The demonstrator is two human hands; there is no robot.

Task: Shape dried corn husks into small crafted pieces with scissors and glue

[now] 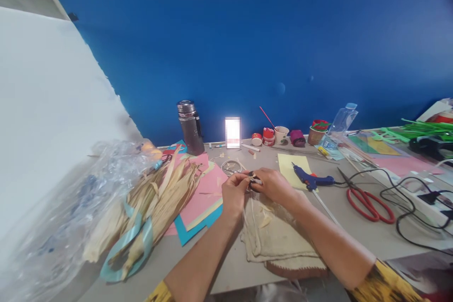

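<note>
My left hand (pixel 234 194) and my right hand (pixel 274 186) meet over the table, fingers pinched close together. Between the fingertips is a small dark piece (pixel 254 181) with a pale strip by it; its kind is too small to tell. Beneath the hands lies a folded beige cloth (pixel 279 238) with pale scraps on it and a pale cord along its left side. Just beyond my left hand sits a coil of thin wire (pixel 231 165). A blue glue gun (pixel 311 180) rests right of my right hand, partly over a yellow sheet (pixel 286 163).
Corn husks (pixel 166 198), a clear plastic bag (pixel 78 207) and coloured paper (pixel 203 196) lie left. Red-handled scissors (pixel 370 205), a power strip (pixel 417 198) and black cables lie right. A thermos (pixel 191 127), paper cup (pixel 281 135) and plastic bottle (pixel 341 125) stand along the blue panel (pixel 226 47).
</note>
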